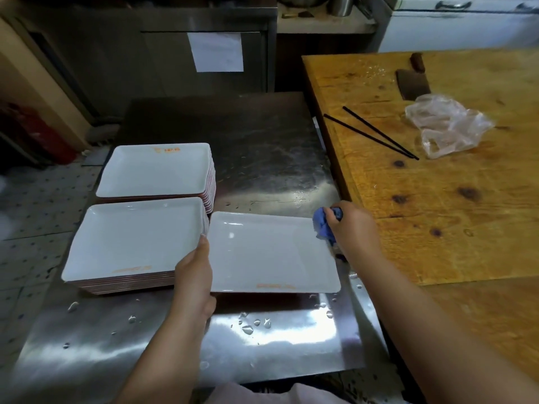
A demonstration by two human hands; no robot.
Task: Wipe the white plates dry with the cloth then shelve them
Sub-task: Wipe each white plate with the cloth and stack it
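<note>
Head view: plate (271, 255) sits on steel table (262, 158). Left hand (194, 275) grips its 9 o'clock edge; right hand (354, 225) clutches cloth (323, 225) at 2 o'clock corner. Sweep corner-to-corner, keep edge pinned.

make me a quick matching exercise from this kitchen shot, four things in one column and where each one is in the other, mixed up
Things:
1. blue cloth
2. single white plate
3. black chopsticks
4. cleaver

Places:
A. far side of the wooden table, beyond the clear plastic bag
B. bunched in the right hand
C. held at its left edge by the left hand, over the steel counter
D. lying on the wooden table, left of the plastic bag

Pairs: 1-B, 2-C, 3-D, 4-A
</note>
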